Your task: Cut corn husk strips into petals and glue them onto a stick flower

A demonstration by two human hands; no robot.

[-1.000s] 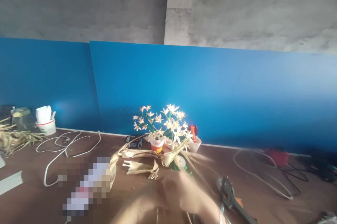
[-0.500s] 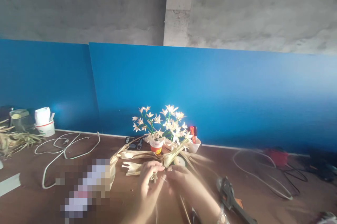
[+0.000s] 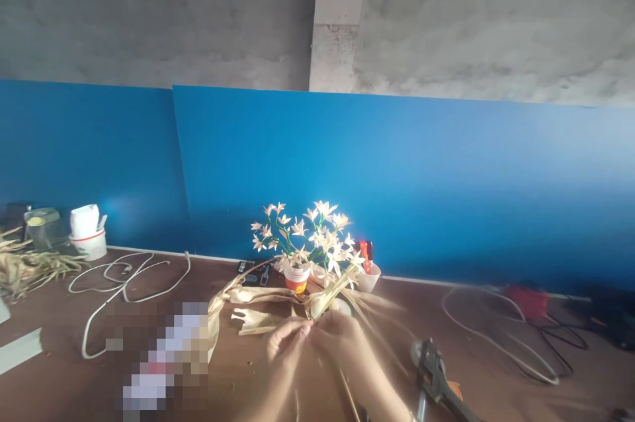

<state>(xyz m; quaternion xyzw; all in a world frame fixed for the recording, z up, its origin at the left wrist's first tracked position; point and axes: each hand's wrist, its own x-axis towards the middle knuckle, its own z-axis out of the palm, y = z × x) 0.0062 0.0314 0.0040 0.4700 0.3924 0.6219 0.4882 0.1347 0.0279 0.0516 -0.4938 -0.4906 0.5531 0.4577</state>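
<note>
My left hand [image 3: 286,346] and my right hand [image 3: 342,342] meet fingertip to fingertip above the table, each closed in a pinch. Whatever lies between the fingers is too small and blurred to name. Right behind them lie dried corn husks [image 3: 325,299], one bundle nearly touching my right hand. A torn piece of husk [image 3: 255,321] rests to the left of my left hand. Beyond stands a red and white paper cup [image 3: 296,281] with cream star-shaped flowers [image 3: 325,237] on green stems. A pale round thing [image 3: 342,306] is partly hidden behind my right hand.
A dark glue gun [image 3: 434,372] lies to the right. White cables [image 3: 122,286] loop at the left, near a white tub [image 3: 89,243] and dry leaves [image 3: 37,260]. A white cup [image 3: 368,278] holds red items. A blue panel [image 3: 397,177] closes off the back.
Both hands have drawn closer, and the fingers of my left hand have curled in from a wider spread to my right fingertips. The small pale piece seen by my left hand is now hidden.
</note>
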